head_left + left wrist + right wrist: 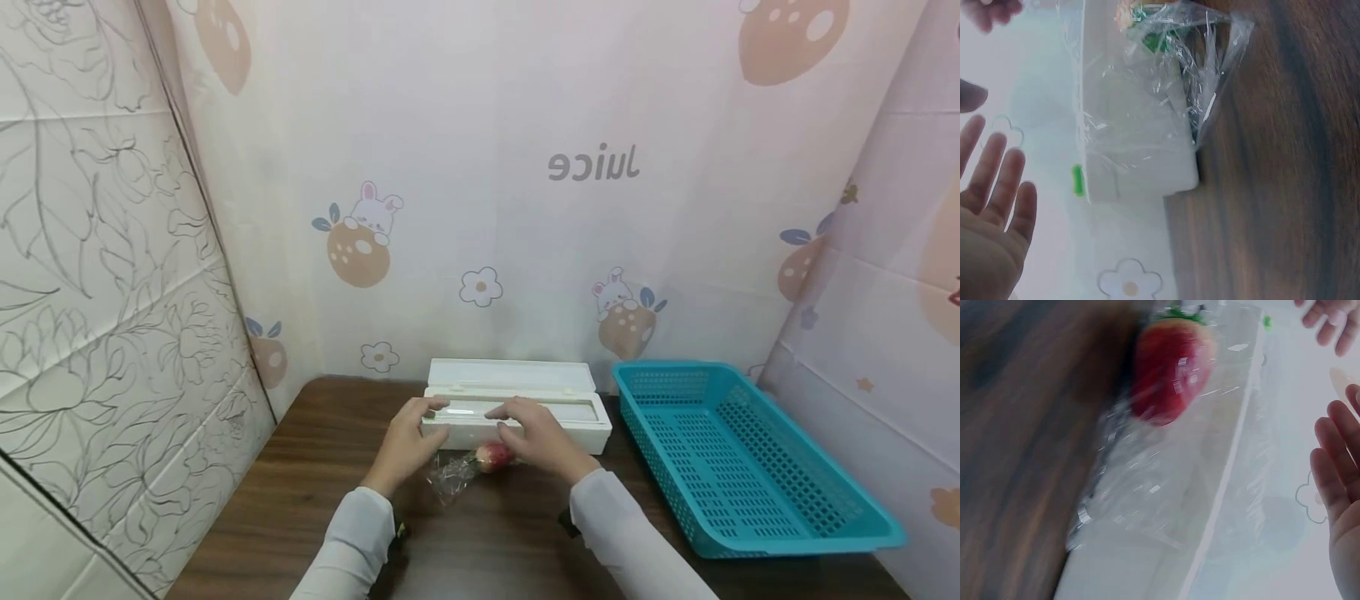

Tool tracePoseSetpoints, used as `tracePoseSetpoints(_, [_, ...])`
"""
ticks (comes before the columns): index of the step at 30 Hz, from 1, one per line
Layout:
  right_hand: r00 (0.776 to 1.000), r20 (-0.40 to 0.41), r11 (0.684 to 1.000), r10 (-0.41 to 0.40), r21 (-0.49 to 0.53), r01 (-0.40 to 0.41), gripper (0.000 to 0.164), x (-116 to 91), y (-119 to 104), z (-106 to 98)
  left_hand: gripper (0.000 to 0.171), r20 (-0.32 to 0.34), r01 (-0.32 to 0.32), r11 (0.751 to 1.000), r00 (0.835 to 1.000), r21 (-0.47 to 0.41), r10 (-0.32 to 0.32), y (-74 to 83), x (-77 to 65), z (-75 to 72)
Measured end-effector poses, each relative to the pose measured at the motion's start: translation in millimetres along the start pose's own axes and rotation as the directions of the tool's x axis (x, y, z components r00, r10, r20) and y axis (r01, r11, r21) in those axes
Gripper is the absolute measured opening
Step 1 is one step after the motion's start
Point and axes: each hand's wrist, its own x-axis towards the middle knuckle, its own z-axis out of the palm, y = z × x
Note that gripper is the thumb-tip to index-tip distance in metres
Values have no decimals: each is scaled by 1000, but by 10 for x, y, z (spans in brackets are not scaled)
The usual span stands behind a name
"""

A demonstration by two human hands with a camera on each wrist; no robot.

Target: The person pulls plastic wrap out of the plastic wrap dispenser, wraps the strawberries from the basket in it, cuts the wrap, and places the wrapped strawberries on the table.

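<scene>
A red toy-like strawberry with green leaves lies wrapped in crinkled clear plastic film on the table, against the front of a long white box. The box's lid stands raised at the back, and a small green piece shows at its edge. My left hand hovers by the box's left end, fingers spread and holding nothing. Over the box's right half is my right hand, its fingers loosely bent and likewise holding nothing. The strawberry shows clearly through the film in the right wrist view.
A turquoise plastic basket stands to the right of the box. Dark wood-grain table lies beneath everything. Behind the box hangs a pale patterned sheet, with more sheets on both sides.
</scene>
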Motion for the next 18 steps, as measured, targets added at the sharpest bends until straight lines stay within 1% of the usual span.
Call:
tracePoseSetpoints(2, [999, 38, 1000, 24, -9, -24, 18, -99, 9, -36, 35, 49, -54, 999, 997, -6, 54, 16, 3, 2])
tracePoseSetpoints(5, [994, 89, 998, 63, -25, -61, 18, -234, 34, -56, 33, 129, -136, 991, 983, 0, 135, 45, 8, -1])
tracePoseSetpoints(7, [990, 108, 996, 89, -33, -86, 19, -313, 74, -50, 31, 175, -165, 986, 971, 11, 161, 61, 11, -1])
tracePoseSetpoints(8, [989, 115, 995, 94, -34, -91, 21, -349, 98, -42, 31, 197, -169, 986, 967, 11, 163, 68, 10, 1])
tracePoseSetpoints(10, [986, 129, 994, 109, -40, -105, 24, -412, 145, -21, 30, 239, -147, 989, 961, 9, 141, 76, -2, 12])
tracePoseSetpoints(12, [983, 145, 993, 117, -52, -110, 26, -467, 192, 6, 30, 287, -109, 994, 952, 4, 103, 77, -21, 41])
tracePoseSetpoints(15, [976, 166, 989, 138, -71, -128, 29, -528, 250, 49, 31, 386, -50, 999, 921, -11, 50, 69, -50, 116])
tracePoseSetpoints(18, [968, 182, 983, 171, -93, -157, 31, -562, 292, 79, 35, 455, -17, 1000, 890, -24, 26, 52, -73, 219])
